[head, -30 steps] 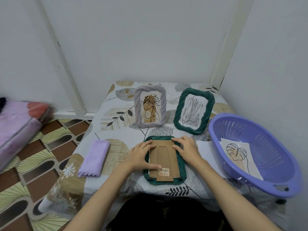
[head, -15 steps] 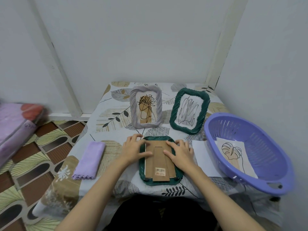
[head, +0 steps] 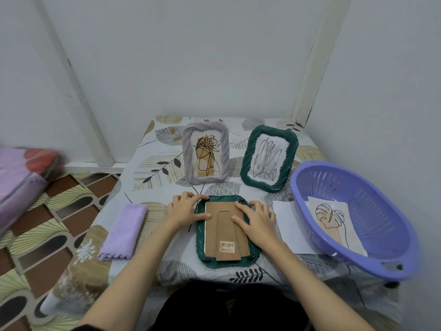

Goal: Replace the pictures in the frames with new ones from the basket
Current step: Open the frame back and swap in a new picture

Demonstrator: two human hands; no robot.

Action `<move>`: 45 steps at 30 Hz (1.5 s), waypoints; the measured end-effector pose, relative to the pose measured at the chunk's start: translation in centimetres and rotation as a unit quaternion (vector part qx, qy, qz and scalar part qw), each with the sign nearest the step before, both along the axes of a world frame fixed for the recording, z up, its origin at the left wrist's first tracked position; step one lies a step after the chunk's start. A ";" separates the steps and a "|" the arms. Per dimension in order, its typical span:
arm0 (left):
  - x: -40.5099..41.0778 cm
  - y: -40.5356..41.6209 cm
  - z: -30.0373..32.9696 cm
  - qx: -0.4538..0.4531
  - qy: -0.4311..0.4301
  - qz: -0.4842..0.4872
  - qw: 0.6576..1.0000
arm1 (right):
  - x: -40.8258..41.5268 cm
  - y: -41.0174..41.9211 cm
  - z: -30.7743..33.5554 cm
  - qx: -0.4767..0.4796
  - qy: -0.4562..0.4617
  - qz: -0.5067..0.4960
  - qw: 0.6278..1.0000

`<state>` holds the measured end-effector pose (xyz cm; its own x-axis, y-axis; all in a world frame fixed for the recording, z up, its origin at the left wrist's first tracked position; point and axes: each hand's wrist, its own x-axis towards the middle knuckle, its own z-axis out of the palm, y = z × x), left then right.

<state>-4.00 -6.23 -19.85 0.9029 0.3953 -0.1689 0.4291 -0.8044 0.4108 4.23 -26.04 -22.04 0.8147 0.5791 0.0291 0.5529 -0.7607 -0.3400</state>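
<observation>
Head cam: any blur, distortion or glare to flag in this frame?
Head view: wide-angle bend in the wall battens; pink bundle at the left edge is smeared; frames, hands and purple basket are sharp; light soft and even, no glare.

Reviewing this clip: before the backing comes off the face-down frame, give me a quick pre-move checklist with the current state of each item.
1. Face-down frame lies flat on the table: ok.
2. Cardboard backing faces up, reachable: ok.
3. Left hand steadies the frame's left edge, right hand on the backing: ok.
4. Backing clips released: cannot tell.
5. New picture waits in the basket: ok.
6. Upright frames stand apart from the hands: ok.
</observation>
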 end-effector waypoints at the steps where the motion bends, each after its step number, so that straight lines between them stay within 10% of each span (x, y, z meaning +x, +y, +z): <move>1: 0.0 0.0 0.0 -0.006 -0.005 0.001 1.000 | 0.0 0.0 0.0 -0.001 -0.001 0.000 1.000; 21: -0.8 -0.3 -0.7 -0.014 -0.040 -0.003 0.999 | -0.1 -0.2 0.0 0.001 0.008 -0.001 1.000; 29: -2.2 -2.7 -0.6 0.042 -0.107 0.004 0.993 | -1.1 -3.6 2.3 0.100 0.146 0.045 0.983; 35: -3.8 -5.7 0.1 0.010 0.025 -0.099 0.995 | -3.5 -6.8 2.7 0.050 0.120 0.104 0.986; 45: -4.1 -6.1 -0.4 -0.007 0.013 -0.089 0.996 | -3.4 -6.8 1.3 0.036 -0.026 0.144 0.989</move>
